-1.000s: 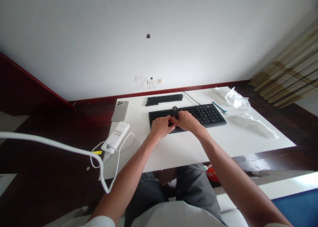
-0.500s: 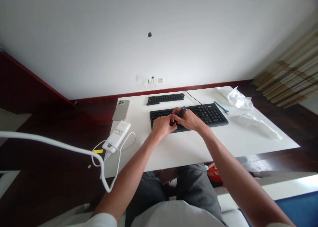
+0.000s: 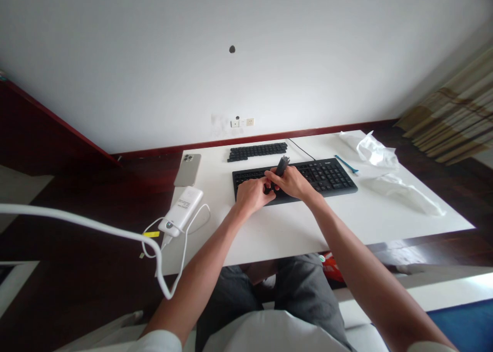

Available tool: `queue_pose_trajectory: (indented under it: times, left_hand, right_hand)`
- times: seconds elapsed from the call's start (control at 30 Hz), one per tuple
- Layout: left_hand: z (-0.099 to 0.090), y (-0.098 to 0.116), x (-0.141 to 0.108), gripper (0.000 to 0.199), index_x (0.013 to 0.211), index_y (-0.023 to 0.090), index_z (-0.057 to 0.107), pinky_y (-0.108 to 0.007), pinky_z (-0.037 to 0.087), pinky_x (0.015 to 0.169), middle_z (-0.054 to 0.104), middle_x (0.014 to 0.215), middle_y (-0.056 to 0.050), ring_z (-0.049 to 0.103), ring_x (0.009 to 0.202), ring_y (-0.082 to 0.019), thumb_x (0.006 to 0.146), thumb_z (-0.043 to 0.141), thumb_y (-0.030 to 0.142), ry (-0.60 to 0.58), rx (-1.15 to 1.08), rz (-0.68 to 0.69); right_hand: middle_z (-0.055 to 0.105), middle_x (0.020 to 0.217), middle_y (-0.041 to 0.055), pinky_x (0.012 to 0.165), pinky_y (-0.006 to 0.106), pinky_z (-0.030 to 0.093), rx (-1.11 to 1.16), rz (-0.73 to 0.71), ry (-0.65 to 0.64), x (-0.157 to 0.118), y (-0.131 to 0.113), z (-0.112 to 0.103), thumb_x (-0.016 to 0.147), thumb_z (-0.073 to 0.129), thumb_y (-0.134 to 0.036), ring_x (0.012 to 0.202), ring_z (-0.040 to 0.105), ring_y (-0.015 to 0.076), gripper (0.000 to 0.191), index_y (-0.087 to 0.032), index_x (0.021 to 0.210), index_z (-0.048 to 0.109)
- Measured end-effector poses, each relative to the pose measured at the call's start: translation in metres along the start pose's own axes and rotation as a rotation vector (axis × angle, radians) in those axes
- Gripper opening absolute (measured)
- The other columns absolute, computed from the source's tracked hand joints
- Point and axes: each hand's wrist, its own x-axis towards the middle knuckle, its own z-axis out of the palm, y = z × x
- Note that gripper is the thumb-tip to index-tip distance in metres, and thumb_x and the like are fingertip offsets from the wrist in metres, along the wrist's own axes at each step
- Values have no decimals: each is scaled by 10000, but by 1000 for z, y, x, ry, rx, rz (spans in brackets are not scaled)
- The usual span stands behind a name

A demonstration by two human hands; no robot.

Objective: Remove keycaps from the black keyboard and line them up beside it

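I have the right hand (image 3: 292,181) closed around a dark handheld tool (image 3: 282,165), its far end sticking up past the fingers above the black keyboard (image 3: 332,177). My left hand (image 3: 251,195) is right up against it, fingers curled in over the keyboard's left half; something small and dark shows between the two hands, but from here I can't tell whether the left one is gripping it. The keyboard lies flat on the white table (image 3: 231,244), its thin black cable (image 3: 302,150) running off the back edge. Just behind it I see a block of black keycaps (image 3: 257,151) in rows. Over on the left, a phone (image 3: 188,170) lies camera side up near a white power bank (image 3: 181,211) with a white charging cable (image 3: 186,244) looped around it. To the right, I've got a slim blue tool (image 3: 346,164) beside the keyboard, then crumpled white wrapping (image 3: 377,152).
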Motion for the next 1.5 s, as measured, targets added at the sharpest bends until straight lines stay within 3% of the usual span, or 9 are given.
queue_pose_trajectory:
  times: [0.27, 0.47, 0.63, 0.93, 1.23, 1.5]
  left_hand:
    - [0, -2, 1, 118, 932, 284, 718, -285, 447, 656, 752, 809, 34, 710, 751, -202, 857, 697, 373, 10, -5, 11]
    - [-3, 0, 1, 136, 933, 277, 722, -279, 431, 640, 757, 815, 25, 708, 751, -201, 862, 690, 389, -6, 5, -16]
    - [-5, -3, 1, 138, 974, 275, 734, -267, 425, 640, 735, 782, 22, 694, 729, -184, 899, 671, 373, -36, -19, 20]
    - [-11, -26, 4, 139, 981, 241, 780, -253, 435, 667, 683, 757, 22, 633, 702, -152, 874, 748, 324, -62, -154, 153]
    - [-16, -21, 2, 133, 968, 245, 776, -244, 418, 644, 686, 773, 24, 618, 702, -143, 884, 699, 315, -92, -148, 134]
    - [-13, -24, 2, 153, 1009, 246, 781, -232, 412, 650, 672, 759, 30, 607, 698, -129, 904, 689, 311, -89, -175, 166]
  right_hand:
    - [643, 573, -4, 591, 272, 385, -5, 24, -44, 8, 9, 2, 989, 477, -447, 520, 540, 146, 417, -194, 709, 654]
    - [635, 536, 15, 593, 270, 423, 69, 190, -46, 15, 5, 2, 978, 485, -522, 504, 571, 152, 514, -176, 650, 678]
    - [622, 513, 12, 591, 270, 417, 37, 196, -38, 15, 3, 2, 980, 494, -520, 491, 562, 150, 520, -180, 623, 658]
    - [679, 622, -6, 610, 266, 401, 33, 121, 45, -14, 7, 2, 996, 517, -470, 575, 609, 166, 368, -219, 783, 681]
    - [727, 745, 19, 599, 279, 409, 100, 107, 179, -46, 10, 23, 1000, 536, -512, 646, 613, 181, 348, -231, 890, 710]
    - [748, 896, 29, 725, 288, 468, 191, 13, 212, -65, 12, 33, 1000, 557, -434, 763, 649, 187, 263, -224, 976, 714]
